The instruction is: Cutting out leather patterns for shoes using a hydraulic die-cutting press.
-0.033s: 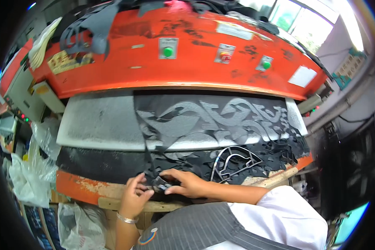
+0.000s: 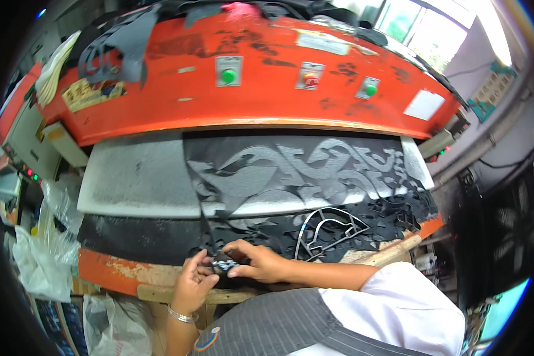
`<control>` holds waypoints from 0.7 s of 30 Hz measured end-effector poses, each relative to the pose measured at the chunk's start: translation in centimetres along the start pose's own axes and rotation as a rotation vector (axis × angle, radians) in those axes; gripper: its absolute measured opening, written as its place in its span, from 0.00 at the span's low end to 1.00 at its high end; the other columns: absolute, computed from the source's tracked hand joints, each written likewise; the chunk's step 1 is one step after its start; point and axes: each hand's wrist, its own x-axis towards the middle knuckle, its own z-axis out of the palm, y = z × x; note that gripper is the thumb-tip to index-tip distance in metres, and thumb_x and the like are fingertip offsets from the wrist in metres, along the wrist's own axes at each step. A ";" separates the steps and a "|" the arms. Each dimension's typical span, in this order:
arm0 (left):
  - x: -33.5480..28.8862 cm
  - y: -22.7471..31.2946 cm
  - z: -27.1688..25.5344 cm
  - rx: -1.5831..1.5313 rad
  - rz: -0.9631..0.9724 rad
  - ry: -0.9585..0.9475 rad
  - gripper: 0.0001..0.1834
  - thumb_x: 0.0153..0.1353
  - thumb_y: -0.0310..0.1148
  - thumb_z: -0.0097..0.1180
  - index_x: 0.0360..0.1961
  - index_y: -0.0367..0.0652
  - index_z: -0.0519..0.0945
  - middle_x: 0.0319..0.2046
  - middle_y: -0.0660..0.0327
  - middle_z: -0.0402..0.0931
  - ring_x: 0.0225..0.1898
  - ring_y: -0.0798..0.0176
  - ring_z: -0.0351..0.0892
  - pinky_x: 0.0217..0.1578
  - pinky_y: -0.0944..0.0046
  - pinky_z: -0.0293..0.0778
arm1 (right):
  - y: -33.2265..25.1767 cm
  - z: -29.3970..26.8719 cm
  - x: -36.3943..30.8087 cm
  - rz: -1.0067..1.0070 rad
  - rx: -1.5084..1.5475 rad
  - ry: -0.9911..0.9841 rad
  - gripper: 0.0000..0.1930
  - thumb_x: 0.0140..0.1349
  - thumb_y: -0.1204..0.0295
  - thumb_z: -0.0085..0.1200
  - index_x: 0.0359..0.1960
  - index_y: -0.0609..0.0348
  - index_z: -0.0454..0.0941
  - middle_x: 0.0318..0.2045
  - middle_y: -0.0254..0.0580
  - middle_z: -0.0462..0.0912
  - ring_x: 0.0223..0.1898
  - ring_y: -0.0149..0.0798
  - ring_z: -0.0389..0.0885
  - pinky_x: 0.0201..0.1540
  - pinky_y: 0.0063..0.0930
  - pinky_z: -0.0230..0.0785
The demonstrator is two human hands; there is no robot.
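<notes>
Close to the front edge of the work table, both hands meet at a small black bundle [image 2: 224, 264] with pale marks on its upper face. Its kind is unclear; it resembles cut dark sheet pieces gathered together. My right hand [image 2: 261, 263] pinches it from the right between thumb and fingers. From the left, the curled fingers and thumb of my left hand [image 2: 193, 280] close on its edge. Beyond lies a dark sheet [image 2: 249, 141] with curved openings cut through it, spread over a white cutting board [image 2: 133, 178]. A curved metal cutting die [image 2: 320, 228] rests right of my hands.
Black offcuts [image 2: 391, 222] cover the table's right front. Above the board spans a red press beam [image 2: 178, 113] with green and red buttons. Clear plastic bags [image 2: 38, 261] hang at the left, and a wooden strip [image 2: 160, 292] edges the table. A dark fan [image 2: 504, 231] stands at right.
The bundle has turned so more of its pale-marked face shows. My left fingers have drawn in against it. The whole view has shifted slightly.
</notes>
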 end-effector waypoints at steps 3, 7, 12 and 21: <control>0.7 -0.1 4.1 -0.217 0.006 0.075 0.26 0.57 0.23 0.60 0.56 0.32 0.68 0.47 0.60 0.73 0.47 0.67 0.74 0.49 0.67 0.71 | 0.9 -0.8 -0.1 -0.075 0.128 -0.026 0.23 0.58 0.67 0.63 0.52 0.60 0.68 0.42 0.44 0.80 0.46 0.37 0.78 0.50 0.32 0.69; 0.2 0.5 8.1 -0.106 0.127 0.170 0.23 0.51 0.17 0.59 0.51 0.31 0.71 0.43 0.60 0.74 0.45 0.67 0.75 0.49 0.66 0.72 | -0.1 -3.7 -2.2 -0.150 0.123 -0.082 0.22 0.53 0.73 0.64 0.49 0.63 0.72 0.42 0.44 0.80 0.46 0.38 0.78 0.51 0.32 0.69; -0.9 0.8 13.8 0.280 0.179 0.034 0.27 0.57 0.24 0.61 0.59 0.42 0.72 0.42 0.56 0.76 0.43 0.59 0.77 0.48 0.64 0.71 | 0.4 -7.7 -8.6 -0.308 0.024 -0.018 0.18 0.51 0.76 0.63 0.45 0.62 0.76 0.38 0.45 0.75 0.42 0.42 0.75 0.46 0.33 0.68; -4.1 2.0 26.3 0.419 0.299 0.346 0.14 0.57 0.24 0.61 0.46 0.35 0.80 0.38 0.53 0.82 0.38 0.61 0.80 0.41 0.64 0.74 | 3.6 -10.4 -16.7 -0.486 -0.164 0.181 0.13 0.57 0.71 0.60 0.42 0.62 0.77 0.39 0.45 0.70 0.43 0.42 0.71 0.44 0.30 0.65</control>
